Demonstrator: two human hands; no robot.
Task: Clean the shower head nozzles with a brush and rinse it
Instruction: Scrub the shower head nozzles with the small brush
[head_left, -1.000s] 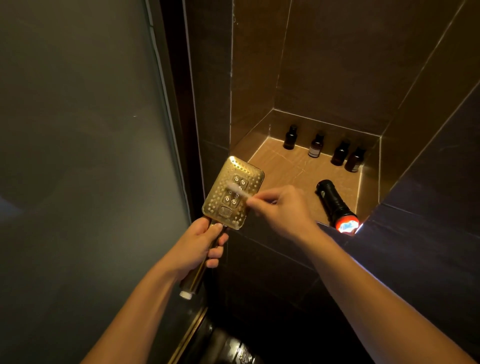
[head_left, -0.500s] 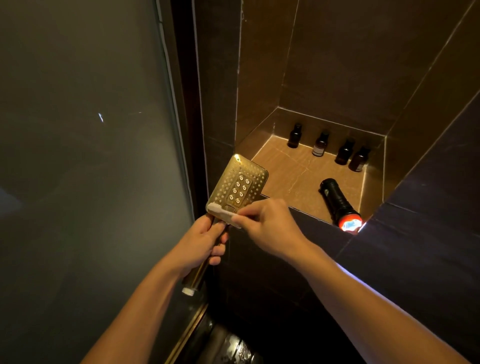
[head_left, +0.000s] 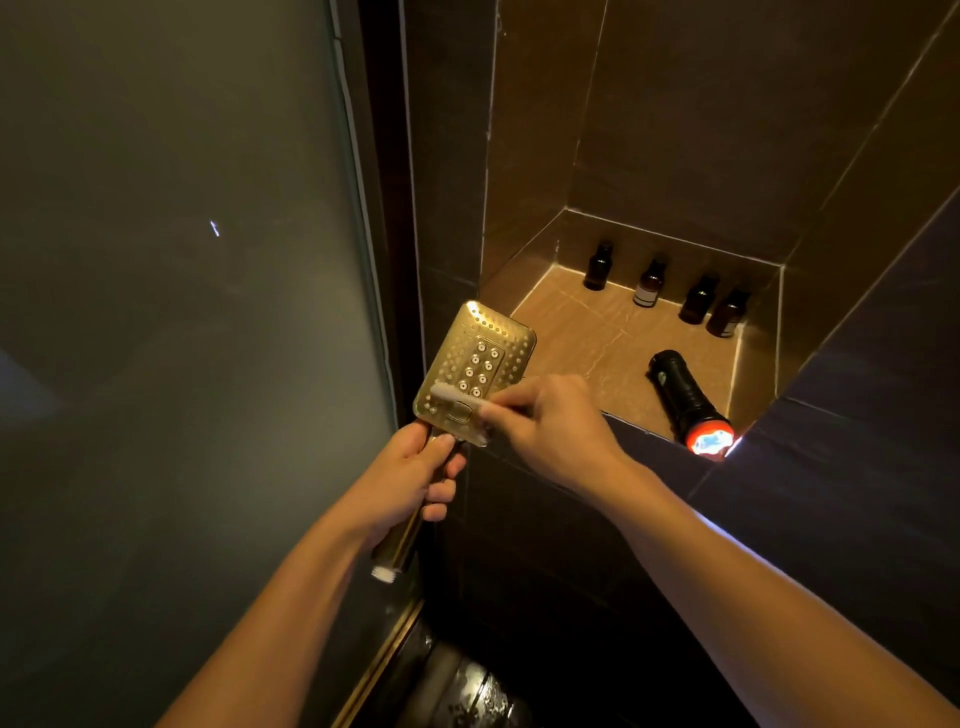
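A gold rectangular shower head (head_left: 485, 358) with rows of nozzles faces me at the centre. My left hand (head_left: 413, 475) grips its gold handle just below the head, and the handle's threaded end sticks out under the hand. My right hand (head_left: 550, 426) pinches a small white brush (head_left: 454, 395). The bristle end lies across the lower left part of the nozzle face. Most of the brush handle is hidden inside my right fingers.
A frosted glass panel (head_left: 182, 312) fills the left. A tiled wall niche (head_left: 587, 332) on the right holds several small dark bottles (head_left: 698, 299) at the back and a lit black flashlight (head_left: 685, 397) near its front edge. Below lies wet dark floor (head_left: 467, 686).
The brush has moved from the upper middle of the nozzle face down to its lower part, and now sits slightly higher than half a second ago. My left hand keeps its grip on the handle.
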